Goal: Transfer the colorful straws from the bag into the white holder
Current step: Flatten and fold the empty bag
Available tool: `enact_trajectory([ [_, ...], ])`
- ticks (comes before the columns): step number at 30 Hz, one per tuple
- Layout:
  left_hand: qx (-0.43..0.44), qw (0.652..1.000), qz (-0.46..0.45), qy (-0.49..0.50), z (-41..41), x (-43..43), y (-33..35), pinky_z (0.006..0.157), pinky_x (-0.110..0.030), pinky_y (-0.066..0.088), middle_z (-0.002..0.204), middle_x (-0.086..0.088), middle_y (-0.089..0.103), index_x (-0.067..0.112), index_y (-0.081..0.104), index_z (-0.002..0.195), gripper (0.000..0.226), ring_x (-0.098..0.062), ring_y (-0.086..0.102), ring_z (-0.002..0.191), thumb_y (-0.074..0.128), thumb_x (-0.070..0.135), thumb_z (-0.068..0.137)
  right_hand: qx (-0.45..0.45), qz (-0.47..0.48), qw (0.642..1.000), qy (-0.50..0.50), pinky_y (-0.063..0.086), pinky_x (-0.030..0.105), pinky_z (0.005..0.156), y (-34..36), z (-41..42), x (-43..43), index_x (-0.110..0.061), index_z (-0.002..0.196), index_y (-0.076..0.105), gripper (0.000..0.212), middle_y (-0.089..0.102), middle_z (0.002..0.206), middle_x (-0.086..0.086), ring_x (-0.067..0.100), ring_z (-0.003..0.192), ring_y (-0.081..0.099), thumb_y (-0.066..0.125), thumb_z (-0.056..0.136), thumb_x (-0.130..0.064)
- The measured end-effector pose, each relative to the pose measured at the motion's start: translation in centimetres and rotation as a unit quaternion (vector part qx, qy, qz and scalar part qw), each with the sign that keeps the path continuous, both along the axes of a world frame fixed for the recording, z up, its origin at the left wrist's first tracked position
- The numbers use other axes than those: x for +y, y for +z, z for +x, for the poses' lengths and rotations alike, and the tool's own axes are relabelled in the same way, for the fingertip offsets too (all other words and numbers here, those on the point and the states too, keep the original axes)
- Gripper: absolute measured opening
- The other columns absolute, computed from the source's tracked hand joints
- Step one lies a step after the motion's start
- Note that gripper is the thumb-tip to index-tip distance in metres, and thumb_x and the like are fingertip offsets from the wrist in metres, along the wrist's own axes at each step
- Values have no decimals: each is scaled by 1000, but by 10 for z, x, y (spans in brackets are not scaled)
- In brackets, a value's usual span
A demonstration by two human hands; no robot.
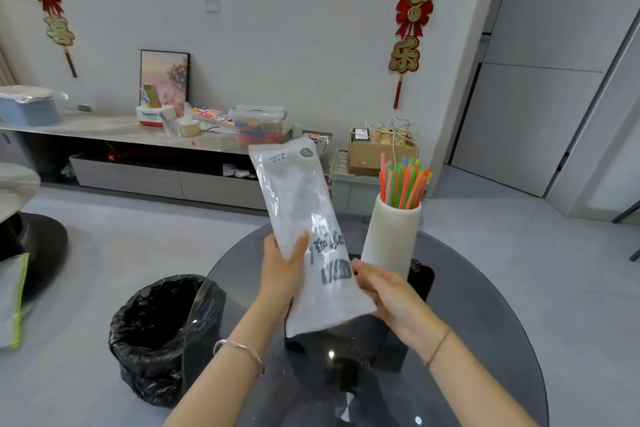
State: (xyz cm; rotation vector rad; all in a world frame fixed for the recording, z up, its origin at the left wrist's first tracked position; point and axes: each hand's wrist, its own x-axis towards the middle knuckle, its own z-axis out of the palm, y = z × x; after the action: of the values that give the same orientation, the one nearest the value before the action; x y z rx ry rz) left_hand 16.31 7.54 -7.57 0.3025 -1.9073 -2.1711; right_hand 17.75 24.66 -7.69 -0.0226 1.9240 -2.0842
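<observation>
Grips with left hand (284,274), thumb in front, the left edge of a flat clear plastic bag (301,204) upright at frame centre; meets its lower right edge with right hand (384,295), pinch or touch unclear. Just right, colourful straws (403,184) upright in ribbed white holder (391,236) on round dark glass worktop (485,322).

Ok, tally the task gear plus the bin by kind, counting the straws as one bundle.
Clear plastic bag with grey print: 1
White ribbed cylindrical holder: 1
Bundle of colourful plastic straws, standing in the holder: 1
Bin lined with a black bag: 1
Total: 4
</observation>
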Motion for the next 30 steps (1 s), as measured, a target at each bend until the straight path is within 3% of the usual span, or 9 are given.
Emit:
enact_trajectory([
  [2, 18, 994, -37, 103, 2, 1, -4, 51, -6, 44, 90, 10, 58, 17, 42, 109, 37, -5, 59, 77, 59, 40, 86, -16, 2, 1000, 10, 56, 21, 63, -6, 4, -4, -15, 98, 74, 29, 76, 97, 6, 16, 84, 73, 63, 84, -38],
  [4, 55, 989, -47, 129, 3, 2, -8, 47, -3, 41, 87, 10, 58, 19, 46, 100, 26, -5, 59, 74, 58, 39, 88, -32, 1, 999, 18, 55, 20, 64, -11, 9, -9, -15, 100, 73, 33, 76, 99, 5, 15, 86, 72, 62, 84, -42],
  [6, 81, 987, -50, 129, 4, 2, -10, 51, -9, 46, 82, 3, 63, 22, 53, 89, 17, -11, 63, 71, 55, 39, 89, -47, -28, 998, 30, 56, 22, 66, -14, 12, -13, -15, 102, 73, 35, 75, 101, 6, 17, 91, 72, 60, 86, -43],
  [10, 74, 992, 5, 105, 10, 2, -9, 43, -20, 48, 62, -3, 66, 11, 58, 69, 34, -9, 63, 51, 56, 38, 90, -13, -50, 999, 11, 57, 24, 70, -17, 14, -15, -7, 100, 70, 28, 75, 98, 7, 18, 90, 72, 59, 89, -31],
  [14, 19, 1000, -11, 15, 8, -15, 1, 60, -37, 57, 83, -21, 71, -3, 65, 89, 47, -27, 68, 69, 54, 43, 90, 80, 28, 994, -69, 52, 18, 56, -14, 13, -12, -11, 76, 59, 21, 73, 76, 3, 10, 67, 69, 58, 90, -26],
  [18, -55, 993, 39, -102, 6, -31, 3, 74, -37, 59, 96, -8, 75, 9, 66, 107, 41, -23, 72, 86, 49, 44, 92, 215, 130, 960, -121, 42, 10, 48, -16, 10, -10, -11, 73, 49, 24, 67, 64, -2, -2, 55, 61, 54, 93, -23],
  [22, -175, 922, -49, -343, 27, -30, -6, 70, -27, 58, 100, -2, 75, 16, 64, 111, 49, -17, 72, 92, 66, 50, 76, 240, 136, 947, -165, 43, 10, 47, -23, 8, -5, -10, 77, 46, 22, 66, 68, 3, 4, 60, 63, 51, 95, -22],
  [25, -159, 913, -70, -368, 41, -26, -14, 67, -19, 56, 86, -1, 77, 14, 65, 104, 38, -14, 73, 84, 76, 32, 73, 223, 125, 952, -166, 47, 22, 56, -22, 6, -2, -9, 85, 52, 19, 68, 78, 19, 22, 69, 63, 54, 92, -26],
  [30, -77, 966, -22, -246, 43, -35, -17, 62, -16, 55, 78, 5, 77, 15, 65, 94, 16, -12, 73, 73, 72, 14, 79, 39, 28, 999, 16, 53, 17, 53, -23, 9, -6, -15, 99, 69, 20, 76, 85, -2, 7, 69, 70, 66, 84, -28],
])
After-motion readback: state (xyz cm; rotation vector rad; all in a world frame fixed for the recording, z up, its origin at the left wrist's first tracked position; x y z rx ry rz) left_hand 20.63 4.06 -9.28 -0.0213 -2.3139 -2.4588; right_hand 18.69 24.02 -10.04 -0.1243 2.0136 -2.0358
